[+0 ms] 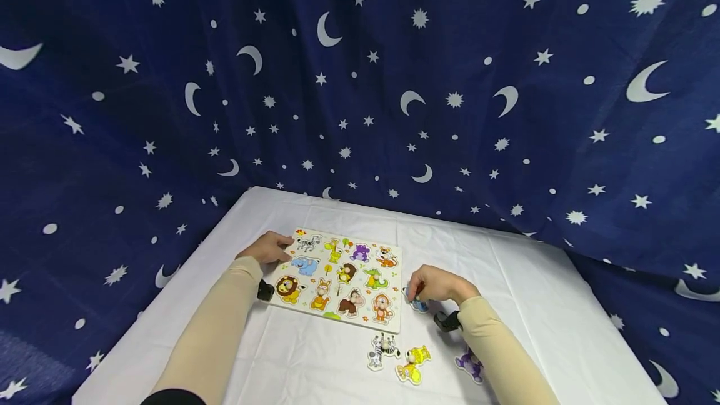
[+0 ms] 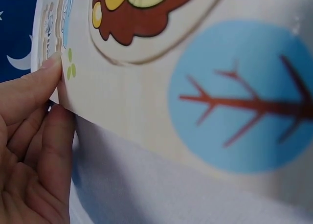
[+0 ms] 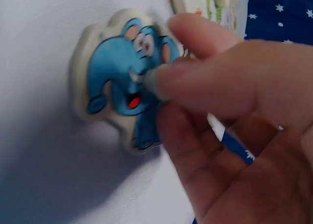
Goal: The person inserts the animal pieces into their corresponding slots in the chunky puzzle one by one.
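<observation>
A wooden animal puzzle board [image 1: 394, 299] lies on the white cloth. My left hand [image 1: 267, 247] grips its left edge, the thumb [image 2: 41, 79] on top and fingers below, in the left wrist view. To the right of the board, my right hand [image 1: 441, 284] pinches the small knob of a blue elephant puzzle piece [image 3: 110, 57] between thumb and fingers. That piece is tilted in the right wrist view, close over the cloth. Lion [image 1: 288, 289], hedgehog [image 1: 346, 274] and crocodile [image 1: 375, 278] pictures show on the board.
In front of the board lie a zebra piece [image 1: 375, 355] and a giraffe piece [image 1: 410, 372]. A purple hippo piece [image 1: 468, 364] lies partly hidden by the right forearm. Behind the table [image 1: 444, 236] hangs a dark blue curtain [image 1: 360, 99] with stars and moons.
</observation>
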